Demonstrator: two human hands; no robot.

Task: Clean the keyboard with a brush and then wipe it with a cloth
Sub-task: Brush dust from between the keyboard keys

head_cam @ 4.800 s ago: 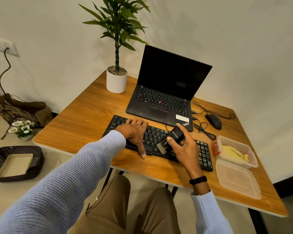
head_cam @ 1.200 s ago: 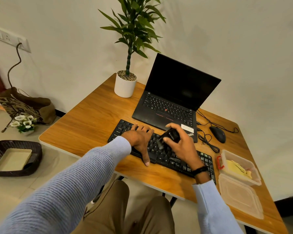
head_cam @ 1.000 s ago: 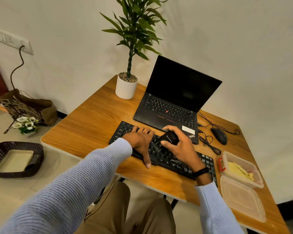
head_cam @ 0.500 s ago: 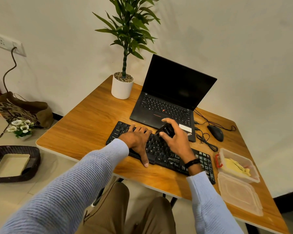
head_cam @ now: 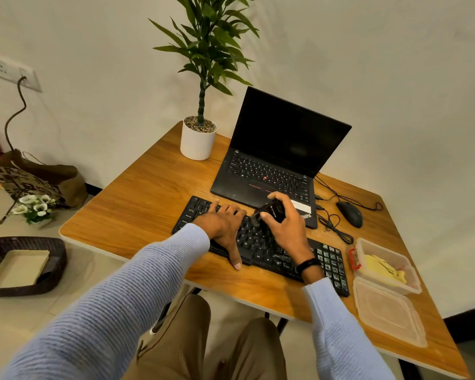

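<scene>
A black keyboard lies across the wooden table in front of me. My left hand rests flat on the keyboard's left half, fingers spread over the keys and thumb over its near edge. My right hand grips a small black brush above the keyboard's upper middle rows, bristles pointing left and down onto the keys. A yellow cloth lies inside a clear plastic box at the right end of the keyboard.
An open black laptop stands just behind the keyboard, a white potted plant to its left. A black mouse with tangled cable lies at right. The box's clear lid sits near the table's front right. A dark basket is on the floor.
My right hand has carried the brush from the keyboard's middle near rows up and left toward the top rows beside my left hand. The left hand has stayed on the keyboard.
</scene>
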